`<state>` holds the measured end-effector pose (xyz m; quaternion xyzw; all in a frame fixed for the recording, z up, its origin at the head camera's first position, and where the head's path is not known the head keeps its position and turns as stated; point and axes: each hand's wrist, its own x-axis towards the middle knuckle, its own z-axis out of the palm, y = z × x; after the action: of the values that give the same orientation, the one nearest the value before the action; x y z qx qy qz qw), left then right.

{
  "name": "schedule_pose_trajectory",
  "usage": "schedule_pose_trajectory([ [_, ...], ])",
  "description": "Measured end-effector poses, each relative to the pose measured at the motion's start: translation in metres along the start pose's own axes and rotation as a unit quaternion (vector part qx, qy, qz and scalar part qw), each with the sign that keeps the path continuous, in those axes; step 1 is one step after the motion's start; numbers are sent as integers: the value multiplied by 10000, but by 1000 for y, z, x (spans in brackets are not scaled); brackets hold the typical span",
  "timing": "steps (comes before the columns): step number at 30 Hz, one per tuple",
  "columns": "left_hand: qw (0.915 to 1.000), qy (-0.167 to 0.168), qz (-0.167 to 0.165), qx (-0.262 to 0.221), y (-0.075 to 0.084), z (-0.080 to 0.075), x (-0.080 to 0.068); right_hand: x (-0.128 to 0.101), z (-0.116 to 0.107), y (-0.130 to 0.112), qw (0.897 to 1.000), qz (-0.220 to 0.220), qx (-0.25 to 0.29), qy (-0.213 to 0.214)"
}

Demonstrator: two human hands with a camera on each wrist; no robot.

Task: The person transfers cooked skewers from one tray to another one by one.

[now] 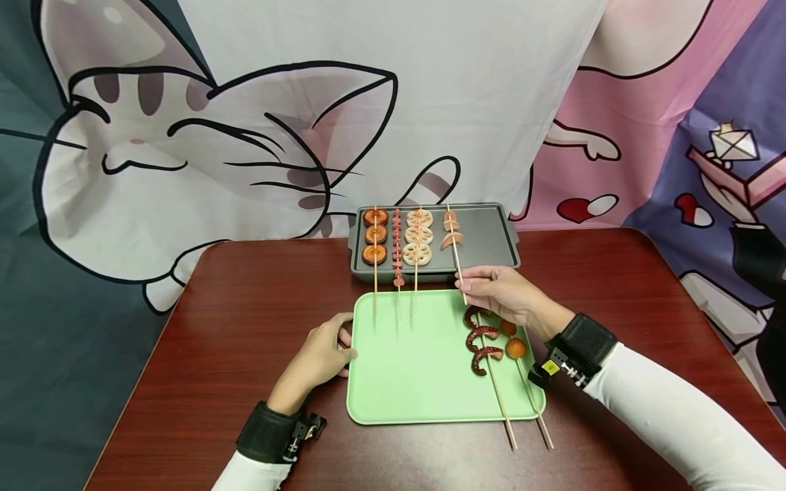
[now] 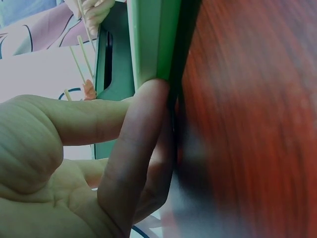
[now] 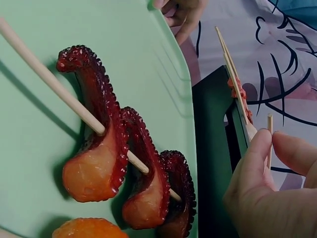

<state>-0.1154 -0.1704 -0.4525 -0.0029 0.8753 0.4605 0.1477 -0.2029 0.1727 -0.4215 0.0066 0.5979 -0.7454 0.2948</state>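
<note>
My right hand (image 1: 500,293) pinches the bare end of a wooden skewer (image 1: 456,256) between thumb and fingers. Pale orange-pink curved pieces on that skewer are at the right of the others over the grey tray (image 1: 488,239). In the right wrist view the pinched stick end (image 3: 270,141) shows between the fingertips. My left hand (image 1: 322,351) grips the left edge of the light green tray (image 1: 405,375), thumb at the rim; the left wrist view shows fingers against the tray's side (image 2: 148,44). On the green tray's right lie an octopus-tentacle skewer (image 1: 483,334) and an orange ball skewer (image 1: 516,348).
On the grey tray lie a mushroom skewer (image 1: 374,234), a skewer of small pink pieces (image 1: 396,249) and a lotus-root skewer (image 1: 418,235), sticks overhanging the green tray. Both trays stand on a brown wooden table (image 1: 258,293) before a cartoon-printed cloth (image 1: 479,82).
</note>
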Motion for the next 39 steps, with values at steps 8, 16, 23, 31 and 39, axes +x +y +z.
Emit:
schedule_pose_trajectory([
  [8,10000,11,30,-2,0,0,0,0,-1,0,9999,-4,-158,-8],
  [16,10000,-2,14,-16,1,0,-1,-4,-2,3,9992,-23,-353,-200],
  [23,10000,6,20,1,1,0,-1,-10,0,3,9975,-50,-612,-356],
  [31,10000,-7,10,-20,1,0,-2,-22,2,2,9938,5,-1061,-332],
  [39,10000,7,36,-42,1,0,-2,-32,6,6,9882,-56,-1503,-285],
])
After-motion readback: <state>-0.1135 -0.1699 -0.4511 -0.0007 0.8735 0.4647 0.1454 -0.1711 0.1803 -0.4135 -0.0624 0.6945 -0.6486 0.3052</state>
